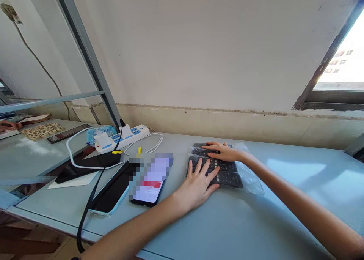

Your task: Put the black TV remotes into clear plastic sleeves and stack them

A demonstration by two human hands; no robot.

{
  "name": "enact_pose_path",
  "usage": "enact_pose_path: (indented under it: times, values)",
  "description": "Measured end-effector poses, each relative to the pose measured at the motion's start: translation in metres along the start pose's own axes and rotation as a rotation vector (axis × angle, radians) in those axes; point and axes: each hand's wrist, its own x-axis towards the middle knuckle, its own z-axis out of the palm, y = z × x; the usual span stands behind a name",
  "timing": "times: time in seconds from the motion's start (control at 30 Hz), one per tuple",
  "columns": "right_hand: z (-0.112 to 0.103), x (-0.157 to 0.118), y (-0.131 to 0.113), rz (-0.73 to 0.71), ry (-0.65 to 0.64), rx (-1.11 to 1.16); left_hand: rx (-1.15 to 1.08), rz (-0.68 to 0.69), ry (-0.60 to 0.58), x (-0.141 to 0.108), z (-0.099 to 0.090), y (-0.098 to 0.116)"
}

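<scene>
Several black remote-like items with small buttons (pixel 229 179) lie side by side on the blue-grey table, with clear plastic wrap (pixel 251 178) sticking out at their right. My left hand (pixel 196 186) rests with spread fingers on the near ones, its fingertips on their left and middle parts. Across the far ones lies my right hand (pixel 223 152), fingers stretched to the left and palm down. Neither hand is closed round anything.
A lit phone (pixel 150 191) and a dark phone in a light blue case (pixel 113 189) lie left of my left hand. Behind them are a white power strip (pixel 139 132), cables and a black pouch-like object (pixel 85 167). At far left, another person's hand (pixel 10 124) is near small beige pieces (pixel 42 131).
</scene>
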Motion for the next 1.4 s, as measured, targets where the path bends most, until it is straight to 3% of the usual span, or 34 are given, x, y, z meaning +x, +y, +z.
enact_pose_path:
  times: [0.13,0.33,0.47,0.7,0.87,1.1,1.23,1.4]
  values:
    - [-0.009,-0.005,0.023,-0.012,0.090,0.037,-0.083,-0.039,0.014,0.001,-0.003,0.001]
    - [-0.019,-0.012,0.058,0.004,0.161,0.051,-0.161,-0.297,0.038,0.007,-0.005,-0.002]
    - [-0.016,-0.012,0.061,-0.020,0.158,0.091,-0.172,-0.298,-0.010,0.011,-0.005,-0.006]
    - [-0.012,-0.010,0.053,-0.030,0.186,0.106,-0.156,-0.243,0.029,0.009,-0.002,-0.005]
    - [-0.022,-0.019,0.064,0.140,0.268,0.040,-0.086,-0.214,0.090,0.006,0.000,-0.001]
    - [-0.020,-0.042,0.084,0.572,0.365,-0.185,0.206,-0.453,0.099,0.007,-0.017,-0.028]
    - [-0.012,-0.044,0.077,0.590,0.349,-0.258,0.292,-0.380,-0.001,0.004,-0.019,-0.041]
    - [-0.012,-0.050,0.068,0.567,0.341,-0.297,0.305,-0.312,0.033,0.002,-0.012,-0.042]
